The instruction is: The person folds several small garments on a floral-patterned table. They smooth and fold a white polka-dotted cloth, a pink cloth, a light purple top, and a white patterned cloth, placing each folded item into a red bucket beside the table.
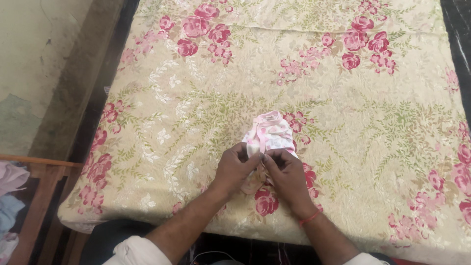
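Pink-patterned baby garment (270, 133) pinched by left hand (235, 169) and right hand (289, 176) on floral bedspread (196, 98).

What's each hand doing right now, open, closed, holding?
Left hand: closed, pinching the near edge of the garment.
Right hand: closed, pinching the same edge.
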